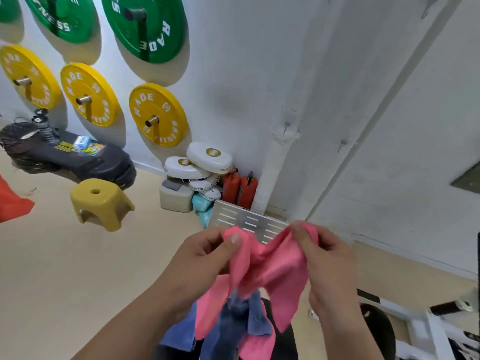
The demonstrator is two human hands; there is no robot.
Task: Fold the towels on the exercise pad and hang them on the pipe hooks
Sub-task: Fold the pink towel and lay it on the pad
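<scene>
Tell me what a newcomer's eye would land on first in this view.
First the pink towel, held up at bottom centre between the left hand and the right hand, with a blue towel hanging below it. Next the yellow weight plates and green weight plates mounted on pegs on the white wall at upper left. Then the yellow stool on the floor beneath them.

You can read "RADE" and "FITNESS" in white on the nearest yellow weight plate point(159, 115); the green weight plate point(145, 27) above shows "RADE" and "55". Lettering on the white pads point(209, 157) stays too small.
</scene>
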